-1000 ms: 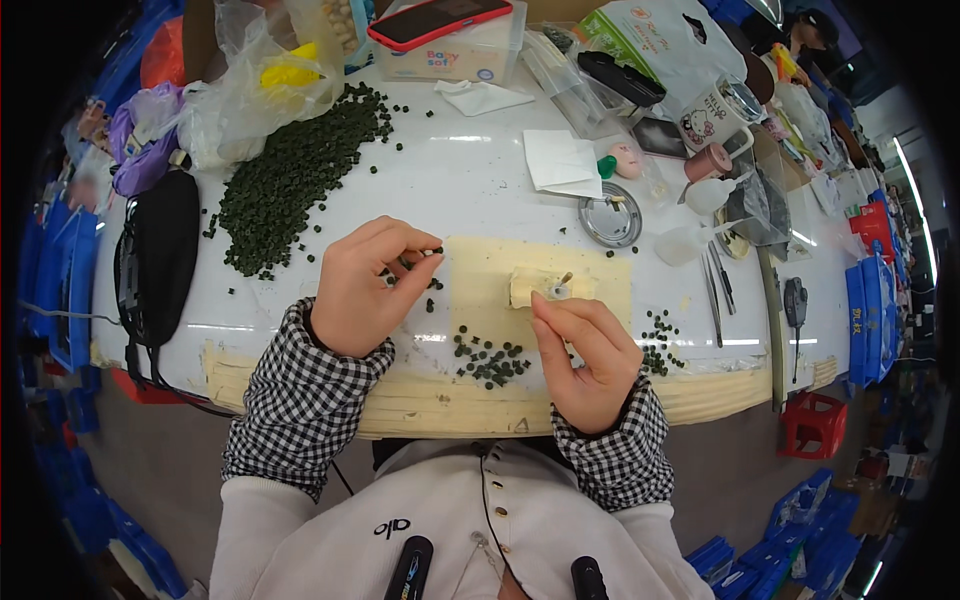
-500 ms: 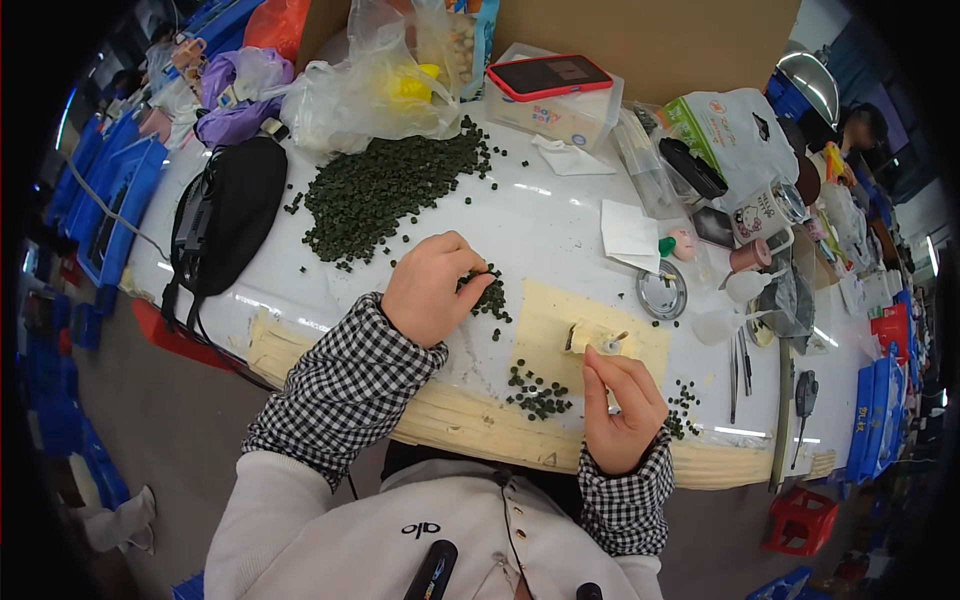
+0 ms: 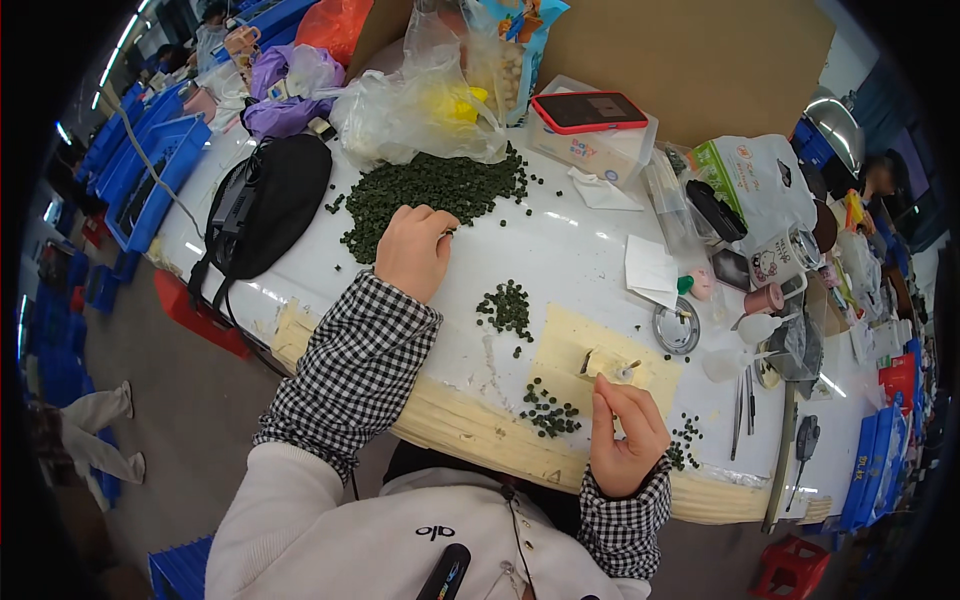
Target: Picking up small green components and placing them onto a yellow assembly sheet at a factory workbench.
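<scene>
My left hand is over the near edge of a large heap of small dark green pieces, its thumb and fingertips brought together; what lies in the pinch is too small to make out. Below it to the right sits a smaller cluster of the same pieces. My right hand is pinched at the near side of a small cream block with a thin upright tip, on a yellow sheet. Its fingertips hide whatever they hold. Loose dark green pieces lie left of this hand, others right.
A black pouch with a cable lies at the left. Along the back are clear plastic bags and a red-cased phone on a plastic box. At the right are a round metal dish, white paper and tweezers.
My left hand has moved from the small cluster up to the large heap, uncovering the cluster. My right hand stays by the cream block. The whole view has shifted somewhat.
</scene>
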